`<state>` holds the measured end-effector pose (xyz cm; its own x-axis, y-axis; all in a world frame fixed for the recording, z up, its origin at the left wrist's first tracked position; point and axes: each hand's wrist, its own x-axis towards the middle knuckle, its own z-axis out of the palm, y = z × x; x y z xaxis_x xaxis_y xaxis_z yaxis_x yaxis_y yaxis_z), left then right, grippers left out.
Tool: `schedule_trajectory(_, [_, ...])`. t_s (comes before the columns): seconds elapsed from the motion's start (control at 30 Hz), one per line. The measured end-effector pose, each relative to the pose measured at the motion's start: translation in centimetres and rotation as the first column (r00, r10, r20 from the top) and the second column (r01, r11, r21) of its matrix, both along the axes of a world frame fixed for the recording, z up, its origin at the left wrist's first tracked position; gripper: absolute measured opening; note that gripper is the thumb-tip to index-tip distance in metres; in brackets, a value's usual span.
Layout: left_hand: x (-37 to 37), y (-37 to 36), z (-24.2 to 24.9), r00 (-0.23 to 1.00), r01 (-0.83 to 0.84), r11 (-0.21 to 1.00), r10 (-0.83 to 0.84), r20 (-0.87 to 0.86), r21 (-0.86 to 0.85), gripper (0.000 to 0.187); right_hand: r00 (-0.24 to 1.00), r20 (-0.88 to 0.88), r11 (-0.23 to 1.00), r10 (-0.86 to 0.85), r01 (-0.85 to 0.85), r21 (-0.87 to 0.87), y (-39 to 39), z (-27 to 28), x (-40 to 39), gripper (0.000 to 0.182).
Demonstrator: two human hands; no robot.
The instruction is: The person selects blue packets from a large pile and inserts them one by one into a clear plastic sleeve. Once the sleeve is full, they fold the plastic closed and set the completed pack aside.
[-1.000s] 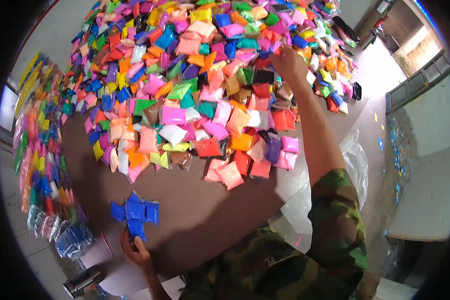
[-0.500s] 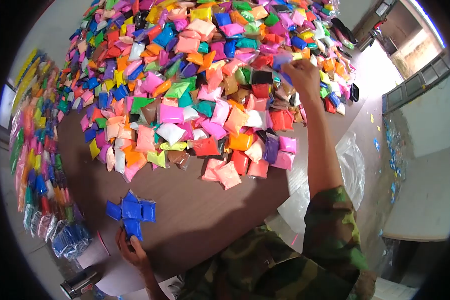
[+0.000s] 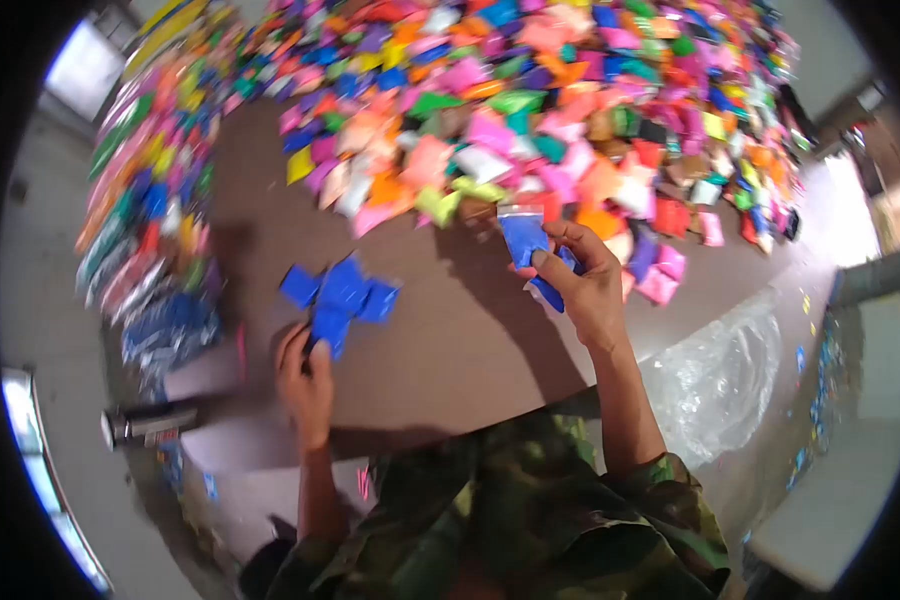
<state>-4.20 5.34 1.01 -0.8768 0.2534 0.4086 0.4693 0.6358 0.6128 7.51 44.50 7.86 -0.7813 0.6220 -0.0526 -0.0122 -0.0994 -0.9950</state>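
My right hand (image 3: 582, 275) is closed on blue packets (image 3: 523, 236), one upright between thumb and fingers and others lower by the palm. It hangs over the brown table (image 3: 420, 350), just in front of the heap of coloured packets (image 3: 490, 135). Several blue packets (image 3: 342, 287) lie grouped at the table's left. At the lowest of that group is my left hand (image 3: 307, 385), with thumb and fingers on the packet's near edge.
Long clear bags of coloured packets (image 3: 160, 190) line the left side. A dark metallic cylinder (image 3: 140, 424) sits at the left front edge. Crumpled clear plastic (image 3: 720, 380) lies at the right, beside the table edge.
My right hand has come back from the heap towards me and now shows blue packets in its grip. The view has shifted; my left hand remains by the blue group.
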Motion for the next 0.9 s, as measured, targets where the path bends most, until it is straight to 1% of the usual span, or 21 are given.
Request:
schedule_trajectory(0.03, [0.1, 0.1, 0.7, 1.0, -0.001, 1.0, 0.001, -0.008, -0.002, 0.032, 0.999, 0.004, 0.999, 0.044, -0.044, 0.026, -2.1, -0.5, -0.5, 0.038])
schedule_trajectory(0.07, [0.1, 0.6, 1.3, 1.0, 0.009, 1.0, -0.009, -0.019, 0.002, 0.031, 0.997, 0.038, 0.973, 0.068, -0.075, 0.217, -3.8, -1.9, -1.1, 0.036])
schedule_trajectory(0.17, [0.5, 0.9, 1.5, 0.996, -0.054, 0.994, 0.047, 0.074, 0.099, 0.03, 0.981, 0.112, 0.925, 0.16, -0.188, 0.33, -8.8, -2.7, -2.4, 0.036])
schedule_trajectory(0.2, [0.4, 0.9, 1.5, 0.997, -0.055, 0.993, 0.049, 0.061, 0.106, 0.03, 0.972, 0.125, 0.939, 0.197, -0.223, 0.26, -10.2, -2.4, -2.9, 0.035])
schedule_trajectory(0.27, [0.3, 0.8, 1.2, 0.998, -0.047, 0.992, 0.042, 0.037, 0.12, 0.03, 0.982, 0.083, 0.89, 0.169, -0.188, 0.415, -11.8, -3.2, -4.1, 0.038])
schedule_trajectory(0.3, [0.5, 0.7, 1.2, 0.997, -0.058, 0.989, 0.051, 0.058, 0.133, 0.03, 0.986, 0.06, 0.857, 0.153, -0.162, 0.489, -12.3, -3.5, -4.5, 0.039])
schedule_trajectory(0.37, [0.4, 0.7, 1.2, 0.994, -0.071, 0.984, 0.055, 0.1, 0.163, 0.031, 0.978, 0.116, 0.795, 0.174, -0.209, 0.569, -12.8, -3.8, -3.7, 0.044])
schedule_trajectory(0.4, [0.5, 0.8, 1.3, 0.994, -0.069, 0.983, 0.054, 0.093, 0.172, 0.032, 0.972, 0.149, 0.759, 0.181, -0.234, 0.608, -12.9, -3.9, -3.2, 0.046])
schedule_trajectory(0.5, [0.6, 1.0, 1.7, 0.994, -0.077, 0.979, 0.06, 0.097, 0.191, 0.032, 0.96, 0.183, 0.759, 0.21, -0.278, 0.589, -12.5, -4.0, -1.5, 0.051])
schedule_trajectory(0.6, [0.5, 0.9, 1.8, 0.99, -0.082, 0.981, 0.059, 0.131, 0.175, 0.033, 0.967, 0.117, 0.742, 0.228, -0.251, 0.622, -11.9, -3.8, -0.8, 0.052])
schedule_trajectory(0.67, [0.5, 0.9, 1.6, 0.991, -0.07, 0.98, 0.047, 0.121, 0.188, 0.033, 0.972, 0.13, 0.754, 0.197, -0.236, 0.613, -11.4, -4.1, -0.5, 0.052])
schedule_trajectory(0.7, [0.4, 0.8, 1.5, 0.992, -0.064, 0.979, 0.042, 0.115, 0.193, 0.033, 0.974, 0.136, 0.761, 0.183, -0.228, 0.608, -11.2, -4.3, -0.4, 0.053])
schedule_trajectory(0.8, [0.3, 0.7, 1.4, 0.997, -0.05, 0.986, 0.038, 0.074, 0.158, 0.034, 0.963, 0.196, 0.892, 0.184, -0.247, 0.379, -10.8, -5.0, -0.1, 0.045])
schedule_trajectory(0.83, [0.2, 0.7, 1.2, 0.996, -0.052, 0.983, 0.037, 0.087, 0.175, 0.034, 0.963, 0.157, 0.945, 0.217, -0.248, 0.212, -10.8, -4.9, 0.0, 0.041])
schedule_trajectory(0.87, [0.2, 0.6, 0.8, 0.994, -0.056, 0.98, 0.038, 0.101, 0.191, 0.035, 0.963, 0.114, 0.968, 0.244, -0.25, 0.037, -10.9, -4.7, 0.0, 0.037])
schedule_trajectory(0.9, [0.2, 0.6, 0.8, 0.993, -0.062, 0.977, 0.039, 0.116, 0.205, 0.035, 0.963, 0.067, 0.958, 0.263, -0.252, -0.141, -11.1, -4.3, 0.0, 0.034])
